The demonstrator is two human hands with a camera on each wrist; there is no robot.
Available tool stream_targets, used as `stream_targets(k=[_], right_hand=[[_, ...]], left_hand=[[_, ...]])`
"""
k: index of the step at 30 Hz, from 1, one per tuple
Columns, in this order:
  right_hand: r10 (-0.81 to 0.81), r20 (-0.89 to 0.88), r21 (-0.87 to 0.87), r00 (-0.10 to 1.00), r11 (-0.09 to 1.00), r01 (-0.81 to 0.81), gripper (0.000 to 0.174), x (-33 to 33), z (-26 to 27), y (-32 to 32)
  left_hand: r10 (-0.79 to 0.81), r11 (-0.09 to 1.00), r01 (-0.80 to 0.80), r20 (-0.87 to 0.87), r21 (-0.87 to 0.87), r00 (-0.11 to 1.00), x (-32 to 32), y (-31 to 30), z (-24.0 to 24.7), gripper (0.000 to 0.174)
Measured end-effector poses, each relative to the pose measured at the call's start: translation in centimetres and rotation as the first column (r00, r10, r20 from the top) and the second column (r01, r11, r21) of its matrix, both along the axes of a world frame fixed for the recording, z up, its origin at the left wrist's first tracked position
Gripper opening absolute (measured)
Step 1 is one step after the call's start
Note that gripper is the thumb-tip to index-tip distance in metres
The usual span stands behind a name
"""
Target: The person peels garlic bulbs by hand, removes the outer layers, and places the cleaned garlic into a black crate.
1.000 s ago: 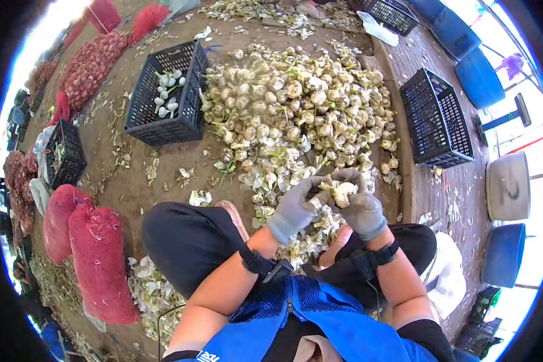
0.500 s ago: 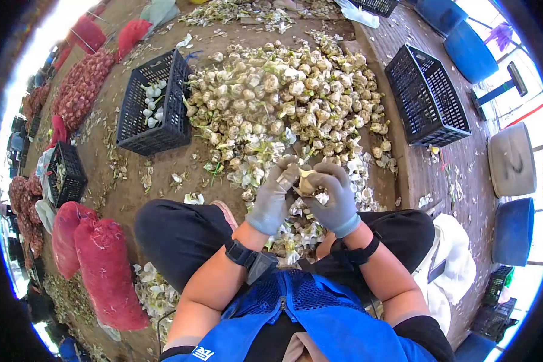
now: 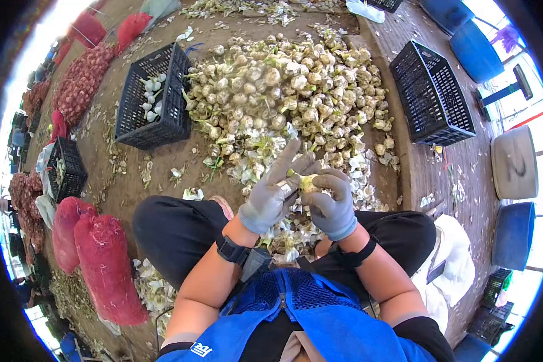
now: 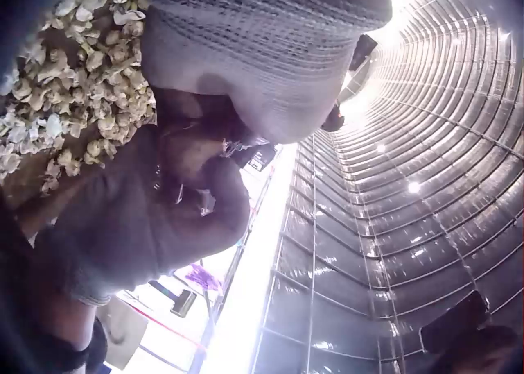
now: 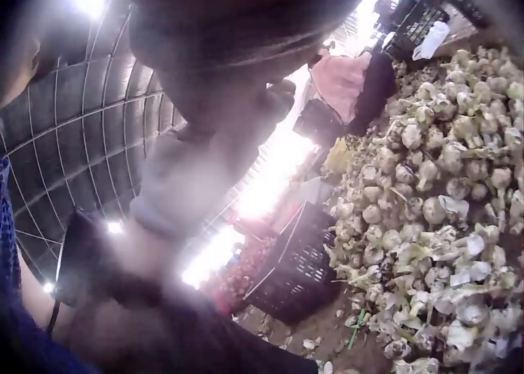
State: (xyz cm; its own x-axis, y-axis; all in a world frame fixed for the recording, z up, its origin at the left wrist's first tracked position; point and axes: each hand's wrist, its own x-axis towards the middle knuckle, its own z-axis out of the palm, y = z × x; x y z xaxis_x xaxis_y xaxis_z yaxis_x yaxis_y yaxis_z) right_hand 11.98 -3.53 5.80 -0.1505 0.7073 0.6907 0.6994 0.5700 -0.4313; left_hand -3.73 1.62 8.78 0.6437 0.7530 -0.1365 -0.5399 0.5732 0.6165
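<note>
In the head view, my gloved right hand (image 3: pixel 332 205) grips a garlic bulb (image 3: pixel 308 183) by its side, its pale stem end turned toward the left hand. My gloved left hand (image 3: pixel 268 196) is just left of the bulb, with its index finger stretched out straight and its thumb close to the bulb. Both hands are over loose garlic skins (image 3: pixel 288 238) between the knees. Beyond them spreads a large heap of unpeeled garlic bulbs (image 3: pixel 320 90). The gloves largely hide the bulb in both wrist views.
A black crate (image 3: pixel 154 136) with several white bulbs stands left of the heap. Another black crate (image 3: pixel 431 96) is on the right, near blue barrels (image 3: pixel 476 51). Red mesh sacks (image 3: pixel 108 265) lie by the left knee, with a white sack (image 3: pixel 455 259) beside the right one.
Both hands came nearer the body and the bulb turned in the grip. Since half a second ago, the left hand has drawn slightly left and straightened its index finger; the right keeps the garlic bulb.
</note>
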Motion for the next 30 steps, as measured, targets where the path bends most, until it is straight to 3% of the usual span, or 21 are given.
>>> stream_targets(k=[1, 3, 7, 9, 10, 12, 14, 18, 20, 21, 22, 23, 24, 25, 27, 29, 30], right_hand=[[0.006, 0.003, 0.017, 1.000, 1.000, -0.006, 0.036, 0.0, 0.1, 0.1], [0.012, 0.005, 0.033, 1.000, 0.999, -0.012, 0.037, -0.1, 0.1, 0.2], [-0.020, -0.101, -0.016, 0.995, 1.000, 0.018, 0.039, -0.1, -0.3, 0.3], [-0.035, -0.118, -0.029, 0.992, 0.999, 0.032, 0.038, 0.0, -0.4, 0.3], [-0.050, -0.096, -0.015, 0.994, 0.999, 0.048, 0.038, 0.1, -0.4, 0.3], [-0.057, -0.072, -0.002, 0.996, 0.998, 0.057, 0.038, 0.3, -0.2, 0.4], [-0.071, 0.042, 0.055, 0.997, 0.996, 0.069, 0.039, 0.4, 0.2, 0.4], [-0.045, 0.062, 0.058, 0.997, 0.997, 0.041, 0.038, 0.2, -0.2, 0.3], [-0.044, -0.187, -0.187, 0.981, 0.982, 0.009, 0.043, 0.1, -1.0, 0.2], [-0.041, -0.185, -0.187, 0.982, 0.982, 0.006, 0.043, 0.0, -1.2, 0.4], [0.001, -0.516, -0.275, 0.857, 0.947, -0.166, 0.047, 0.0, -1.3, 0.7], [-0.013, -0.783, -0.293, 0.622, 0.890, -0.350, 0.052, 0.0, -1.4, 0.8], [-0.122, -0.843, -0.374, 0.524, 0.834, -0.407, 0.054, 0.0, -1.0, 0.6], [-0.123, -0.841, -0.375, 0.526, 0.834, -0.405, 0.054, 0.0, -0.4, 0.6], [-0.360, -0.922, -0.372, 0.141, 0.727, -0.578, 0.044, 0.0, 1.1, 0.7], [-0.355, -0.915, -0.394, 0.190, 0.695, -0.601, 0.039, 0.6, 0.4, 0.6], [-0.401, -0.897, -0.431, 0.188, 0.698, -0.571, 0.038, 0.8, -1.3, 0.7]], left_hand=[[0.003, 1.000, -0.003, 0.000, -0.001, 1.000, -0.1, -0.1, -0.1, 0.061], [0.030, 0.981, -0.026, -0.021, 0.191, 0.999, -0.1, -0.2, -0.3, 0.071], [0.111, 0.994, -0.110, -0.020, 0.025, 0.994, 0.5, -0.5, -1.0, 0.074], [0.133, 0.990, -0.135, -0.033, -0.038, 0.990, 0.5, -0.4, -1.4, 0.058], [0.134, 0.990, -0.135, -0.031, -0.039, 0.990, 0.5, -0.2, -1.6, 0.058], [0.089, 0.995, -0.101, -0.285, -0.026, 0.954, 0.3, -0.1, -2.0, 0.043], [0.119, 0.992, -0.127, -0.311, -0.003, 0.943, 0.4, -0.2, -1.7, 0.039], [0.206, 0.978, -0.198, -0.357, 0.061, 0.911, 0.4, -0.4, -2.7, 0.033], [0.255, 0.967, -0.233, -0.401, 0.102, 0.880, 0.3, -0.6, -3.3, 0.031], [0.300, 0.954, -0.263, -0.441, 0.145, 0.846, 0.3, -0.7, -3.4, 0.029], [0.302, 0.953, -0.266, -0.439, 0.144, 0.846, 0.3, -0.6, -3.4, 0.029], [0.312, 0.949, -0.252, -0.469, 0.187, 0.826, 0.2, -0.5, -3.4, 0.027], [0.322, 0.944, -0.235, -0.497, 0.231, 0.806, 0.2, -0.4, -3.3, 0.025], [0.320, 0.945, -0.234, -0.496, 0.229, 0.807, 0.3, -0.5, -3.6, 0.025], [0.314, 0.933, -0.200, -0.408, 0.299, 0.857, 0.6, -0.5, -3.9, 0.018], [0.339, 0.915, -0.180, -0.446, 0.362, 0.828, 1.0, -1.0, -3.1, 0.013], [0.493, 0.693, -0.018, -0.456, 0.720, 0.741, 0.9, -1.1, -2.5, 0.014]])
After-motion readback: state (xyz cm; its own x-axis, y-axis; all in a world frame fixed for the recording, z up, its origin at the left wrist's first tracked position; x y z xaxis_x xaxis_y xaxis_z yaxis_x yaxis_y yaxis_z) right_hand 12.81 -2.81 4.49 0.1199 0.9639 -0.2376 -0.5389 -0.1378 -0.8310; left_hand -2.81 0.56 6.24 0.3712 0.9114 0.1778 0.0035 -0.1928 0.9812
